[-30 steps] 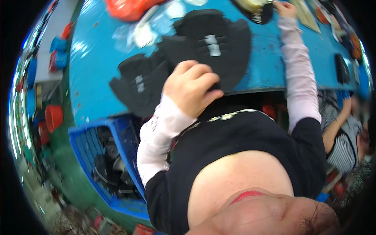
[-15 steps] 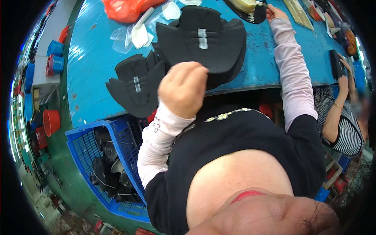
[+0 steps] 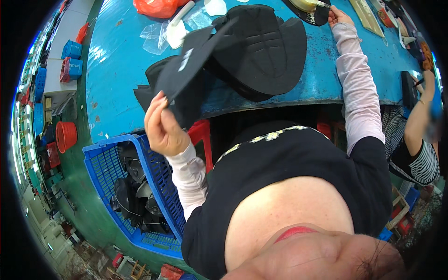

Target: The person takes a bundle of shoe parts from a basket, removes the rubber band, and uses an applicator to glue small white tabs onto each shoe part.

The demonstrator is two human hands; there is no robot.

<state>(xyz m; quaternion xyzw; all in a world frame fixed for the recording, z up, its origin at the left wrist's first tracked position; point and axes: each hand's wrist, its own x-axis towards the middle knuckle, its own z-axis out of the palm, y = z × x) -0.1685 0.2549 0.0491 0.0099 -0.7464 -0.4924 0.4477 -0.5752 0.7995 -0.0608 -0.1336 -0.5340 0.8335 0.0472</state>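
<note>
My left hand (image 3: 164, 130) pinches the lower edge of a black padded cut piece (image 3: 189, 60). The piece is tilted up off the table, with a pale shiny strip on its face. Behind it lies a smaller pile of black pieces (image 3: 148, 94), partly hidden. To the right is a stack of similar black pieces (image 3: 268, 56), its top face marked with stitched or pressed lines. At the far side my right hand (image 3: 339, 17) is closed on a thin brush (image 3: 322, 4), beside a pale yellowish tub (image 3: 304, 4) on a dark, spattered base.
Clear plastic bags (image 3: 156, 37) and a red-orange bag (image 3: 156, 7) lie at the far left of the blue table (image 3: 112, 84). A blue crate (image 3: 105, 186) holding black items stands on the floor below. At right, another person's arm (image 3: 417, 112) reaches over the table.
My left hand has moved left and down, lifting the top black piece with the shiny strip off the larger stack. My right hand remains by the tub.
</note>
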